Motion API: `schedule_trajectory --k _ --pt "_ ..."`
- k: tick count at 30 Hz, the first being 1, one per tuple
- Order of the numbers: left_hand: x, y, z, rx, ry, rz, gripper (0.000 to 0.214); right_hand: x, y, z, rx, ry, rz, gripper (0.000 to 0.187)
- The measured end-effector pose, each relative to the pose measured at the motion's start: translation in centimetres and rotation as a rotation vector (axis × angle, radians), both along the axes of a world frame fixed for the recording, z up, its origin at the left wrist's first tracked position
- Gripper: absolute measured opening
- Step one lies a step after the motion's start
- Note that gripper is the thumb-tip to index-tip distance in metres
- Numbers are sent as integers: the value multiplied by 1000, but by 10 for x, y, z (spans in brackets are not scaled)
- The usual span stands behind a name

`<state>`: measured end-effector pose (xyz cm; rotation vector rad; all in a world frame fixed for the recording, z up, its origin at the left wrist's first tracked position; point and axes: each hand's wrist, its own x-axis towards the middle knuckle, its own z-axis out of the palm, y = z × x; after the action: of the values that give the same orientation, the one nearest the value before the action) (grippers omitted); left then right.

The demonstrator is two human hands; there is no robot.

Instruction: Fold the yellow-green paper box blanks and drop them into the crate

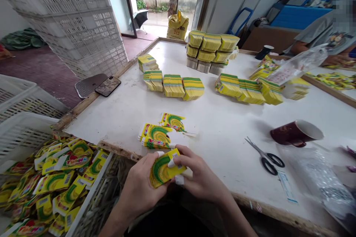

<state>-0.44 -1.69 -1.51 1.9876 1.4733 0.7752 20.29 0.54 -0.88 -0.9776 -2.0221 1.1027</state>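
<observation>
Over the table's front edge, my left hand point(143, 177) grips the left side of a small yellow and green cardboard box point(164, 168). Fingers of my right hand point(197, 172) close on the box's right end, with white wraps on some fingertips. Just beyond my hands lie flat yellow cartons point(155, 136) in a small overlapping pile, and another flat carton point(172, 121) rests behind it. To the left below the table, a white plastic crate point(93, 196) is heaped with yellow cartons point(62, 177).
Rows of bundled cartons point(183, 87) and a taller stack point(211, 50) stand farther back. Scissors point(268, 159), a tipped brown mug point(289, 133) and clear plastic bags point(325, 181) lie at right. A phone point(108, 86) sits on the left edge. Another person's arm point(303, 46) is at far right.
</observation>
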Motion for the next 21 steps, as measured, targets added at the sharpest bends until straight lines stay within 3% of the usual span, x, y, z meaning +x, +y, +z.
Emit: schedule_trajectory --k 3,5,7,9,10,12,14,21 --pt "4 -2 -1 -58 -176 82 51 -13 -7 -13 -64 187 -130 63" --pt "3 -1 0 -76 -488 225 50 -21 -8 -22 -98 314 -155 84" --pt "-4 4 5 81 -913 469 44 -25 -2 -27 -61 328 -195 82" --pt "-14 12 11 299 -1278 726 50 -27 9 -29 39 160 -298 61" --pt "-20 16 14 255 -1375 809 53 -27 16 -30 87 50 -348 51" --pt "-28 23 14 90 -1459 924 53 -30 29 -32 137 -128 -399 43" --pt "-30 25 8 -45 -1460 946 47 -34 38 -35 138 -201 -394 46" --pt "-14 21 -15 -219 -1407 831 32 -43 46 -38 104 -222 -375 49"
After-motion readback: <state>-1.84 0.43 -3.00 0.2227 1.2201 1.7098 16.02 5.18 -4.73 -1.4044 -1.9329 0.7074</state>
